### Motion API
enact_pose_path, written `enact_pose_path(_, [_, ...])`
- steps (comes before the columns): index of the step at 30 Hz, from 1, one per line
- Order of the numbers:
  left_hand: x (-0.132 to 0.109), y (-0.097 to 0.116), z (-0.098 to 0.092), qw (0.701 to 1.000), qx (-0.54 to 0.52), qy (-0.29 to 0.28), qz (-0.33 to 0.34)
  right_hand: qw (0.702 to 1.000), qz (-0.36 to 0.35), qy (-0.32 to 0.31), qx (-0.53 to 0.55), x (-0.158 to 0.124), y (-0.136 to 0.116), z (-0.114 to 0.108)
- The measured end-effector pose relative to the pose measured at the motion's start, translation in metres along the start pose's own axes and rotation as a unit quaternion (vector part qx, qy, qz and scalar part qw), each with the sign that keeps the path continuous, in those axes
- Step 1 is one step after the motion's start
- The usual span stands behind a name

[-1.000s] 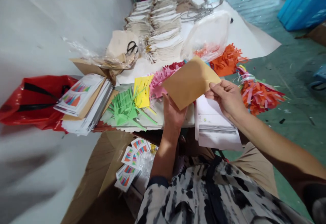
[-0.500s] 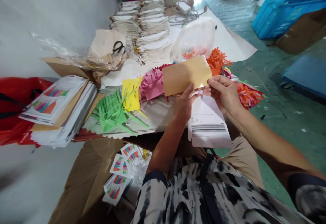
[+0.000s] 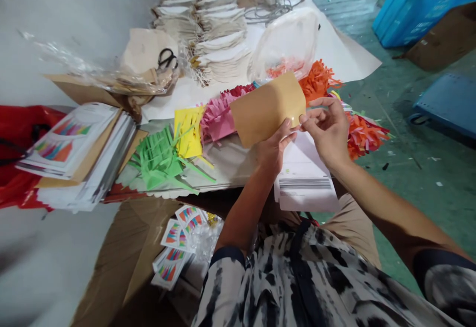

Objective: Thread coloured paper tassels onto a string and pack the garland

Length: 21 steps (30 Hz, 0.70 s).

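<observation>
A plain brown kraft-paper piece (image 3: 266,106), its lower right corner shiny, is held up over the table's front edge. My left hand (image 3: 277,143) grips it along the lower edge, thumb on the near face. At its right corner my right hand (image 3: 325,128) pinches with thumb and curled fingers; the fingertips behind are partly hidden. Just below both hands lies a white printed card (image 3: 305,168) with a barcode-like band of lines. Fringed tissue paper lies behind and left of the hands: orange (image 3: 318,84), pink (image 3: 219,118), yellow (image 3: 188,133) and green (image 3: 159,158).
Printed cards and envelopes (image 3: 82,143) are stacked at the left. Black-handled scissors (image 3: 167,59) rest on plastic and brown paper. White bundles (image 3: 219,34) fill the back, beside a clear plastic bag (image 3: 286,44). An open carton (image 3: 122,257) below holds printed cards. Blue crates (image 3: 420,9) stand right.
The kraft paper has tilted, its left end dropping a little. My right index finger has lifted from the corner, while the thumb stays there. The view has shifted slightly downward.
</observation>
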State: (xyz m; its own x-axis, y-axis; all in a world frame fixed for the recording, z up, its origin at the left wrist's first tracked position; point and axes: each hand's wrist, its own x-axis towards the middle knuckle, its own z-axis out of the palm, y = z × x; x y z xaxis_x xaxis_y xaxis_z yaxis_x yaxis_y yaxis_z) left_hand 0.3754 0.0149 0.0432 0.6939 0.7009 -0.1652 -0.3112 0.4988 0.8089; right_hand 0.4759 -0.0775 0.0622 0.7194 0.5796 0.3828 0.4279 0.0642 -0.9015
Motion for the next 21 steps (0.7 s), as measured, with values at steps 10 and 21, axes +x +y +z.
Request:
enact_pose_path(10, [-0.008, -0.004, 0.019, 0.991, -0.014, 0.086, 0.098, 0.96, -0.198, 0.03, -0.195, -0.012, -0.004, -0.002])
enact_pose_path(21, [-0.014, -0.006, 0.016, 0.991, -0.008, 0.1, 0.085, 0.997, -0.066, 0.033, -0.036, -0.007, 0.005, -0.002])
